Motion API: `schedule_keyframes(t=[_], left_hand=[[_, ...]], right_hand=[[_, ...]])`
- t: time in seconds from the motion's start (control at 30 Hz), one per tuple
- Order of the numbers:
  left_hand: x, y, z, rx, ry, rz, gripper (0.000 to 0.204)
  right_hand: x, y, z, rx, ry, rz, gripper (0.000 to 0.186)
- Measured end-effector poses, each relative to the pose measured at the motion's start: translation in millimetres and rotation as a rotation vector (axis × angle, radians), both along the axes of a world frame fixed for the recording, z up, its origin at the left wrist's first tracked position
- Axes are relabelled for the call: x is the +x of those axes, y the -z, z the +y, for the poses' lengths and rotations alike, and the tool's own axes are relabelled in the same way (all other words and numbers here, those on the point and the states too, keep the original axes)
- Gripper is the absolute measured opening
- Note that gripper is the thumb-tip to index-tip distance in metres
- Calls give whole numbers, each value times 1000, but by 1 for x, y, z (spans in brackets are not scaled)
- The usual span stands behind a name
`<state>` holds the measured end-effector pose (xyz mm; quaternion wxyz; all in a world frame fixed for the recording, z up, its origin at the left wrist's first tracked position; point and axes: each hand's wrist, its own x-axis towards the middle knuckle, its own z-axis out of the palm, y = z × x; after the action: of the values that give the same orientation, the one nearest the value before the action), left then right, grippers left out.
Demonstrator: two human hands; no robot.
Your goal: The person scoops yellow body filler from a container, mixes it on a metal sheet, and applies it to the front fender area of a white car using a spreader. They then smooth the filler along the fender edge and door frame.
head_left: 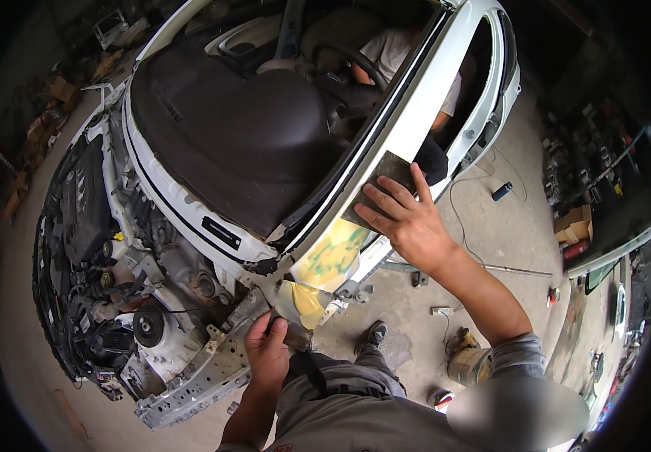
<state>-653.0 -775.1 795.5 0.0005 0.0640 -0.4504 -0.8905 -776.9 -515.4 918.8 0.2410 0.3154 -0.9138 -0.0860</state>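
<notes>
Concrete workshop floor (491, 233) lies under a stripped white car. Right hand (408, 218) presses a thin sanding sheet (382, 181) flat on the pillar (386, 151), just above yellow filler (333, 256); it looks limp, best held under spread fingers. Left hand (269, 350) is clenched around a dark block (295, 335).
</notes>
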Motion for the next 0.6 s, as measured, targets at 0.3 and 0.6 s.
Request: schedule_keyframes(t=[0.3, 0.6], left_hand=[[-6, -5, -5, -62, -14, -16, 27], [-3, -8, 2, -118, -28, -2, 26]], right_hand=[[20, 61, 32, -215, 15, -14, 51], [23, 63, 54, -255, -1, 58, 54]])
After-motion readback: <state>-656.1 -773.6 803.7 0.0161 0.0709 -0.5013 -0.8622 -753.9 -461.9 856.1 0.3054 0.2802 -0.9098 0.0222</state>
